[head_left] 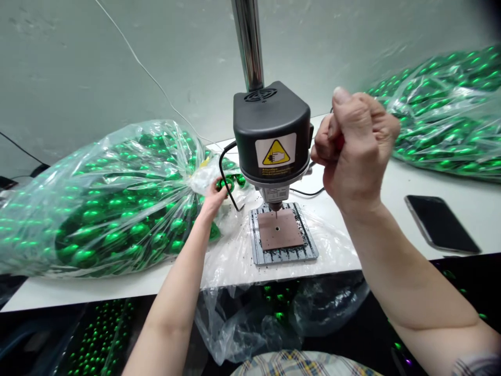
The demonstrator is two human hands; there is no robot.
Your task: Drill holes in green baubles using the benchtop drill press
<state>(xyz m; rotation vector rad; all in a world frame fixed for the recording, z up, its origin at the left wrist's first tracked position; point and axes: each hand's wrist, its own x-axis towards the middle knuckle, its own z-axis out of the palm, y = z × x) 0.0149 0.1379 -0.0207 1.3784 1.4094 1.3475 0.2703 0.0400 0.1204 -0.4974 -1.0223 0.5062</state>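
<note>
Our right hand point(358, 143) is curled into a fist around a red grip point(340, 141), of which only a sliver shows; our left hand point(216, 195) is closed about a ball point(226, 184), green and shiny, beside the gathered neck of a clear bag point(129, 209); that bag, full of green balls, lies to the left of the left hand; between our hands, just left of the right one, stands the drill point(272, 136), a warning label on its front; its bit point(276, 213) points down over the board point(281, 239), near the hole in it; the board lies on the plate point(311, 254), right of the left hand and below the right; dark shavings dot the plate; right of our right hand, a second bag point(450, 120) and a phone point(442, 223) rest on the white tabletop point(395, 183).
</note>
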